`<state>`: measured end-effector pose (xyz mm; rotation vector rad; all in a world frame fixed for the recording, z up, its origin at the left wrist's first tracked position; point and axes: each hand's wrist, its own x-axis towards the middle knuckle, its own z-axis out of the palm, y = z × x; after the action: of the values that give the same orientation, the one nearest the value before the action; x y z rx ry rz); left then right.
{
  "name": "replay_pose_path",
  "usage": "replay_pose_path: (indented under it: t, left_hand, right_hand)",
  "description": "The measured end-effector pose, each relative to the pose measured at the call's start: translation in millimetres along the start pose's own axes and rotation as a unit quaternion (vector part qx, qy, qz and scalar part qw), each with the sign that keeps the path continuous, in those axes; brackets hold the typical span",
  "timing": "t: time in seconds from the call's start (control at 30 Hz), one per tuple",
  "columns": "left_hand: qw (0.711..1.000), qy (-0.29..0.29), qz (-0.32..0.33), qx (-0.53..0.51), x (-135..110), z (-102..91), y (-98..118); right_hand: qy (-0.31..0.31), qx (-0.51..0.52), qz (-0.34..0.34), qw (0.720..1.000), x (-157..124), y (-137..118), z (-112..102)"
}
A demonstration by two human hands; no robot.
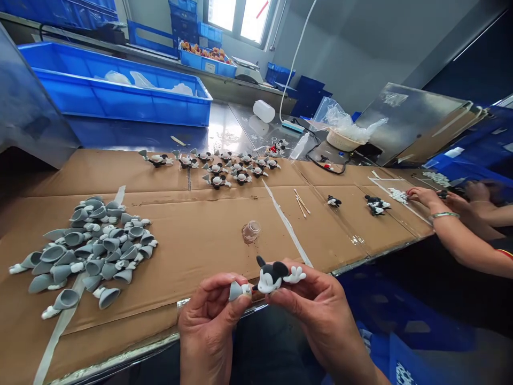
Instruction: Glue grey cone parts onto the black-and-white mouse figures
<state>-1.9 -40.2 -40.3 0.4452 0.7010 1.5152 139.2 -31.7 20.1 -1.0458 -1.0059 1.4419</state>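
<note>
Between the thumb and fingers of my left hand (214, 315) is a small grey cone-shaped piece with a white hand (237, 290). My right hand (316, 310) pinches a black-and-white mouse figure head (270, 278), whose white gloved hand sticks out to the right. The two parts meet or nearly meet at the head's left side; whether they are joined I cannot tell. To the left lies a pile of similar grey cone pieces (108, 243). Just beyond my hands stands a small clear cup (251, 231) on the cardboard.
Assembled mouse figures (218, 168) lie in rows at the cardboard's (192, 224) far edge. Cotton swabs (300, 203) and loose mouse heads (377, 205) lie to the right. A blue crate (132, 101) stands at the back left. A co-worker's hands (425, 196) work at far right.
</note>
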Motion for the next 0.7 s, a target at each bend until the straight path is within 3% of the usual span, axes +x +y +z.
replay_pose_path:
  t: [0.7]
  left_hand:
    - [1.0, -0.005, 0.005, -0.001, -1.1, 2.4, 2.2]
  right_hand:
    - [-0.008, -0.002, 0.012, 1.0, -0.9, -1.3, 0.8]
